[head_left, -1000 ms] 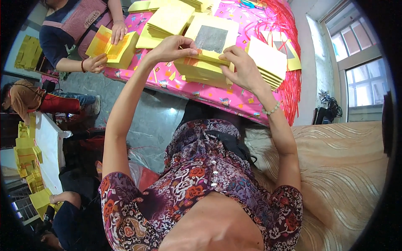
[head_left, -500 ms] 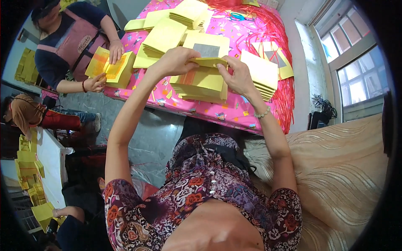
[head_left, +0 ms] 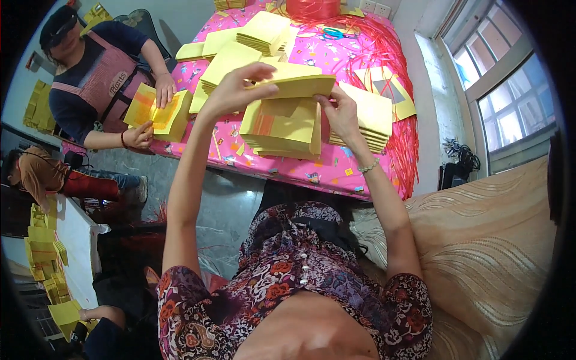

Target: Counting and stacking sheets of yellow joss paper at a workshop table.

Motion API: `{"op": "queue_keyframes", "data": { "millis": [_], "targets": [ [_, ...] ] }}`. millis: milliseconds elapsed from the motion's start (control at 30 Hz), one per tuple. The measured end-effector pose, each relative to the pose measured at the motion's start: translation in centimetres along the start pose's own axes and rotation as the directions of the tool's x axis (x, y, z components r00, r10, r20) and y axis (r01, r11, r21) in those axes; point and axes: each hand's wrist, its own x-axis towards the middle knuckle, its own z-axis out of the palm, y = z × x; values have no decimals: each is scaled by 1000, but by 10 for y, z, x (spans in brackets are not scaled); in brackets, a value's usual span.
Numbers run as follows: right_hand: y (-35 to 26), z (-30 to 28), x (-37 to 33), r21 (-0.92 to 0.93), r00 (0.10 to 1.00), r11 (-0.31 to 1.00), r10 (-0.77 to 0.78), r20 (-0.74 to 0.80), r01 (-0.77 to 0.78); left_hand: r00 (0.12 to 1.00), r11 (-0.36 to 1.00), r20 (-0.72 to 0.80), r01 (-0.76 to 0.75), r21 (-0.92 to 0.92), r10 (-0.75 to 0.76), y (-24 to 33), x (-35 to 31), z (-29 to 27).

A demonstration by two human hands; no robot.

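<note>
A thin sheaf of yellow paper (head_left: 300,87) is raised and tilted above the table. Its lower right edge is pinched between the thumb and fingers of my right hand (head_left: 342,115). My left hand (head_left: 241,90) is at the sheaf's left end with thumb and fingers apart; whether the thumb touches the paper I cannot tell. Below both hands sits a thick stack of yellow paper (head_left: 288,127) with an orange-red patch on its top. Part of that stack is hidden by the raised sheaf.
The pink patterned table (head_left: 240,157) holds more yellow stacks (head_left: 233,60) at left and another stack (head_left: 372,111) at right. Blue-handled scissors (head_left: 333,33) and red plastic strands (head_left: 405,90) lie farther back. At left, a co-worker's hands (head_left: 165,90) rest on an open yellow stack.
My left hand has loosened from the paper and spread its fingers. The sheaf, seen edge-on before, now shows its broad face, with my right hand still gripping it.
</note>
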Motion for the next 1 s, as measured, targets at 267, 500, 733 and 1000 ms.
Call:
{"op": "queue_keyframes", "data": {
  "millis": [267, 500, 733, 1000],
  "targets": [
    [-5, -11, -14, 257, 998, 966, 25, -57, -9, 778, 367, 59, 361, -857, -626, -53, -27, 21],
    [-29, -25, -41, 263, 989, 954, -149, -13, 147, 823, 169, 209, 343, -924, -528, -58, -24, 44],
    [-53, -59, -54, 123, 879, 906, -423, 219, 405, 931, 132, 325, 347, -929, -165, -41, -36, 31],
    [-100, -83, -67, 105, 833, 961, -273, 481, 255, 767, 669, 641, 468, -577, 16, -23, -39, 39]
  ]
}}
